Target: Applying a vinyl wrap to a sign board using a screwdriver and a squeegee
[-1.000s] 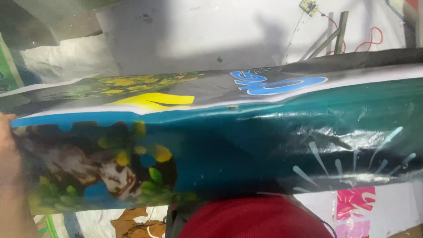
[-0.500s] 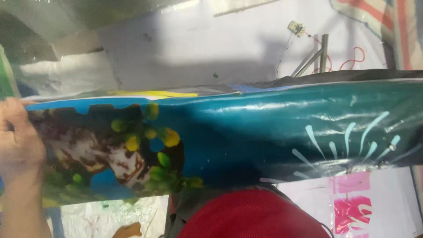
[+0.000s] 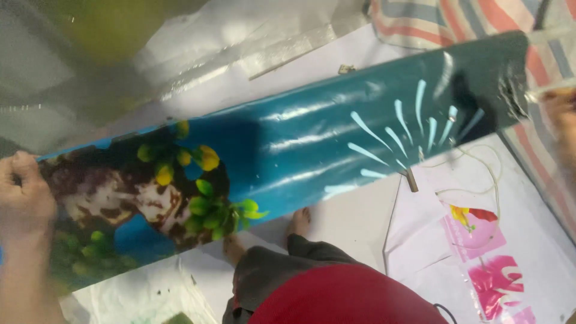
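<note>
Left hand (image 3: 24,201) stays clamped on the glossy printed banner (image 3: 288,150), now tilted upward; right hand (image 3: 561,117), newly visible and blurred, grip unclear.

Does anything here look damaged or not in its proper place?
The glossy printed banner is creased with long wrinkles across its teal middle and held slanted between the left hand and right hand. No tear or spill shows.

Below me, my bare foot (image 3: 298,222) stands on the white sheet (image 3: 354,222) covering the floor. A striped cloth (image 3: 432,24) lies far off, pink-printed plastic (image 3: 489,282) nearby.
</note>
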